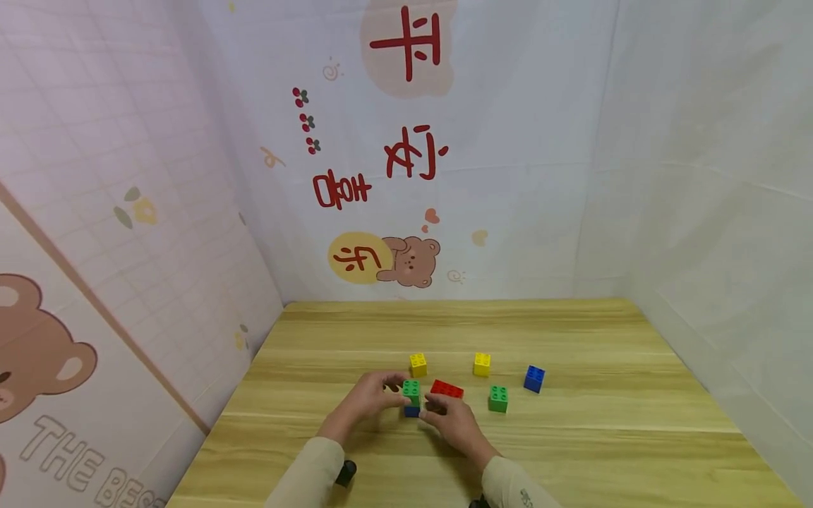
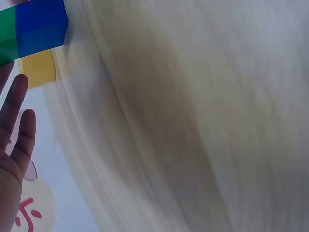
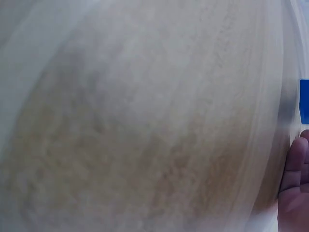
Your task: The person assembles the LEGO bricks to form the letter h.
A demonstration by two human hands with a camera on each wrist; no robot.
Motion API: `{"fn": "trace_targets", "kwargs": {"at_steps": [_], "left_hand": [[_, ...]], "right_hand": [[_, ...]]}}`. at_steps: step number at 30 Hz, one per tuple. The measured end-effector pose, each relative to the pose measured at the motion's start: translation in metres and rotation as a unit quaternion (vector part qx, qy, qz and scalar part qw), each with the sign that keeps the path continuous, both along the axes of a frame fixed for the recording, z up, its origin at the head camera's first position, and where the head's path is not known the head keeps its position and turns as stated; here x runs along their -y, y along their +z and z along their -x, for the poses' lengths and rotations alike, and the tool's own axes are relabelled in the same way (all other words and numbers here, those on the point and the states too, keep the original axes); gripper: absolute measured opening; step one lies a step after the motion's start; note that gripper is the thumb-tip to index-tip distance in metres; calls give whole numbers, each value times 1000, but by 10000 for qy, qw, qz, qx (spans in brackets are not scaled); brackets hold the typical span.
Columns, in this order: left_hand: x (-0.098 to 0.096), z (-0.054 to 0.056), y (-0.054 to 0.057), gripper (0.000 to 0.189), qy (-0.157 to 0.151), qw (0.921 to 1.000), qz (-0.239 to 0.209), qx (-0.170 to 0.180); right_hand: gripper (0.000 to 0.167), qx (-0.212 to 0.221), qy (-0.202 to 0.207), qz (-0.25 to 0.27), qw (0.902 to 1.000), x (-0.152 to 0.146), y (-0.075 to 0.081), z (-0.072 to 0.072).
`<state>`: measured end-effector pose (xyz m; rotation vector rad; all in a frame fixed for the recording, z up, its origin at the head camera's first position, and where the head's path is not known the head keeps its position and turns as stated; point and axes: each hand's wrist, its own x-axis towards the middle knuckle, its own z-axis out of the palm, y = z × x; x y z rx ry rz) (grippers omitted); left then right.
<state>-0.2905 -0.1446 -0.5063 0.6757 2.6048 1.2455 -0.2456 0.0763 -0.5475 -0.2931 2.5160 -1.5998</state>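
A green toy building brick [image 1: 411, 390] sits on top of a blue brick [image 1: 412, 410], forming a small upright stack near the table's middle. From the left, my left hand [image 1: 371, 397] pinches the green brick, thumb at its near side and fingers behind; the lower fingers stay stretched out in the left wrist view. My right hand [image 1: 456, 421] is at the stack's right side, its loosely bent fingertips close to the blue brick. In the right wrist view only a sliver of the blue brick [image 3: 304, 101] shows, above the fingers.
Just behind the hands lies a red brick [image 1: 447, 389]. Two yellow bricks [image 1: 418, 365] [image 1: 482, 364] stand farther back. Another green brick [image 1: 498, 398] and another blue brick [image 1: 534, 379] are to the right. Printed cloth walls [image 1: 508, 212] border the wooden table [image 1: 603, 423].
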Motion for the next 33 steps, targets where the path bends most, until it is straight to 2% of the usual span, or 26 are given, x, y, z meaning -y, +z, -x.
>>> {"fn": "trace_targets", "kwargs": {"at_steps": [6,12,15,22,28,30,33], "left_hand": [[16,6,-1,27,148,9997,173,3],[27,12,1,33,310,9992,191,158],[31,15,1,33,326,9991,252,82],[28,22,8,29,254,9980,552,-151],[24,25,12,28,266,9970,676,-285],[24,26,12,31,250,9969,662,-351],[23,26,12,43,235,9975,619,-260]], "right_hand": [[47,157,132,119,9997,2,3,-4],[47,264,85,165,9995,0,5,-6],[46,306,34,172,9994,-2,7,-7],[45,420,-195,275,9985,-7,18,-5],[42,120,-364,107,9992,-15,27,-2],[42,28,-402,51,9992,-18,28,-1],[43,17,-446,47,9990,-22,29,0]]}}
